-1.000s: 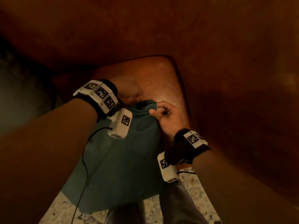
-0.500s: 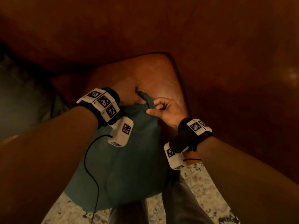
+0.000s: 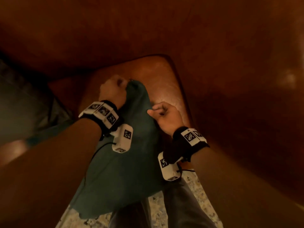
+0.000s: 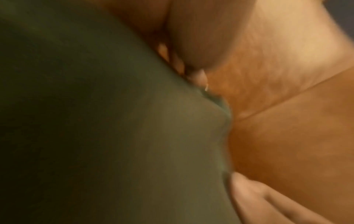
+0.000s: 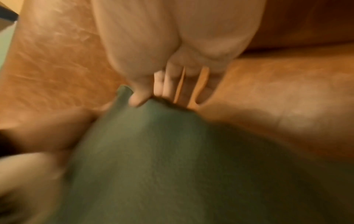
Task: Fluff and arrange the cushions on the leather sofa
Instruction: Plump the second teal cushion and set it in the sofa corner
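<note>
A green cushion [image 3: 125, 163] hangs in front of me, its top corner over the brown leather seat [image 3: 158, 79]. My left hand [image 3: 113, 91] grips that top corner, fingers curled round the fabric. My right hand [image 3: 162, 114] pinches the cushion's right edge a little lower, thumb against curled fingers. In the left wrist view the green cushion [image 4: 114, 136] fills the left side, blurred. The right wrist view shows my right hand's fingers [image 5: 166, 84] closed on the cushion [image 5: 172, 166] edge above the leather.
The sofa back [image 3: 148, 30] rises behind the seat and an armrest [image 3: 246, 112] runs along the right. A dark cushion or throw [image 3: 24, 109] lies at the left. A patterned rug [image 3: 194, 203] and my trouser legs [image 3: 181, 211] are below.
Both hands have lifted the cushion up and forward over the seat. The left hand has moved further up the top corner; the right hand stays on the right edge.
</note>
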The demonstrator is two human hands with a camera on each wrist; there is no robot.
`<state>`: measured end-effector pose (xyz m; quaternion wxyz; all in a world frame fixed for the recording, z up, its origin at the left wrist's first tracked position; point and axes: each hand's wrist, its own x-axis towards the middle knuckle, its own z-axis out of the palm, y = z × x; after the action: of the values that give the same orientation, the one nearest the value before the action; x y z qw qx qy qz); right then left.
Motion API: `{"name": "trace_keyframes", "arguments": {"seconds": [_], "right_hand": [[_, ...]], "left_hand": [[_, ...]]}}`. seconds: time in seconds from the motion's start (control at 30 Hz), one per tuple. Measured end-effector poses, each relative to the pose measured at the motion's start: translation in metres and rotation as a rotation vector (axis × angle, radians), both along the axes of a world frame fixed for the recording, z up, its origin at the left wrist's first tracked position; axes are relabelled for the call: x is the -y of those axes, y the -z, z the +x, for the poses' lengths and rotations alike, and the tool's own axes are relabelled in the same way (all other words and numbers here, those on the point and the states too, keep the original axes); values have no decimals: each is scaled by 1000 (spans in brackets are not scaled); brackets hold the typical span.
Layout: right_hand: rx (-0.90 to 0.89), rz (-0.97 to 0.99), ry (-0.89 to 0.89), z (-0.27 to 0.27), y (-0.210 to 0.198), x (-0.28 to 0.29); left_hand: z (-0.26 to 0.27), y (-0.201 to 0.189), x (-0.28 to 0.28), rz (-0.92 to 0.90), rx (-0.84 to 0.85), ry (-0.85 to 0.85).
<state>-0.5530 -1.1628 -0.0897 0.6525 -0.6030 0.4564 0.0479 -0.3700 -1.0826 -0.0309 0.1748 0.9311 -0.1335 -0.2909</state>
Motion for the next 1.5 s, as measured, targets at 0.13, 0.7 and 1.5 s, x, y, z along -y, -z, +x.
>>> {"name": "trace_keyframes", "arguments": {"seconds": [0.13,0.7,1.5], "right_hand": [[-153,-39,-38,-34,-5,12],[-313,-31,10,-177,17,-82],[-233,258,532,-236,21,-81]], "left_hand": [[-30,-22,-30,-76,255,285],[-119,18,-137,328,58,476],[-178,9,-202,291,130,411]]}}
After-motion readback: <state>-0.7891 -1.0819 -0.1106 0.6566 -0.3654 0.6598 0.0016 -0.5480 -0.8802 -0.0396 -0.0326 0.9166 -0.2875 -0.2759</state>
